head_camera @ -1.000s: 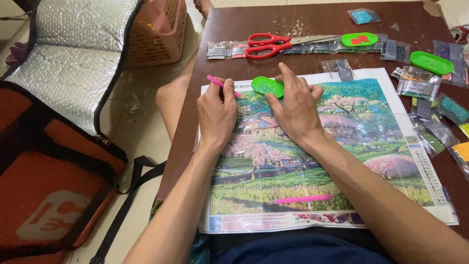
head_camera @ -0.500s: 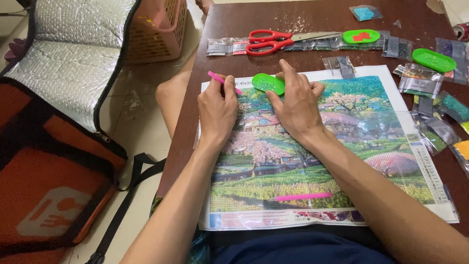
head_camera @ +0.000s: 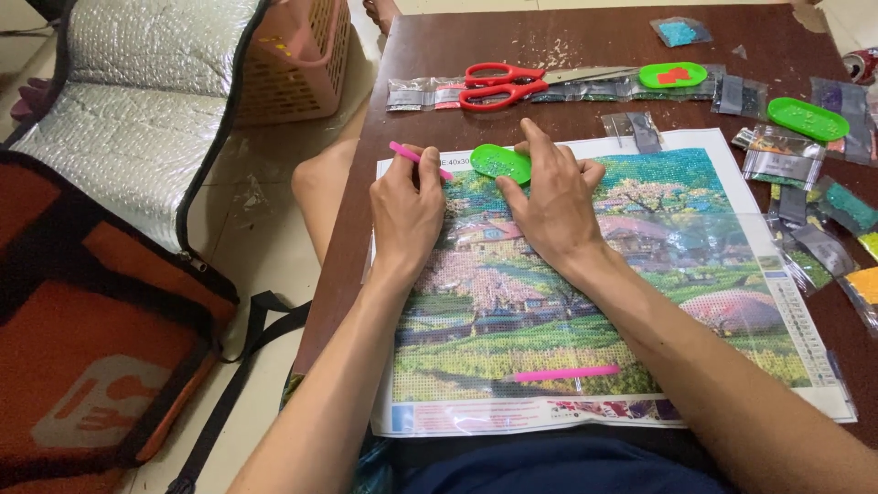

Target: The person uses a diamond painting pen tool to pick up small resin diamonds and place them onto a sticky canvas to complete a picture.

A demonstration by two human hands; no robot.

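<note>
Diamond-painting canvas [head_camera: 640, 302] looks mostly covered. Left hand [head_camera: 405, 206] pinches pink pen [head_camera: 416, 157]; right hand [head_camera: 551, 197] spread, fingertips steadying green bead tray [head_camera: 500, 162].

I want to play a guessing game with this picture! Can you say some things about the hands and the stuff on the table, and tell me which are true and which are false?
1. The left hand holds a pink pen. True.
2. The right hand touches the green tray on the picture canvas. True.
3. The red scissors lie on the canvas. False: they lie on the brown table, above it.
4. The orange basket stands on the table. False: it stands on the floor.
</note>
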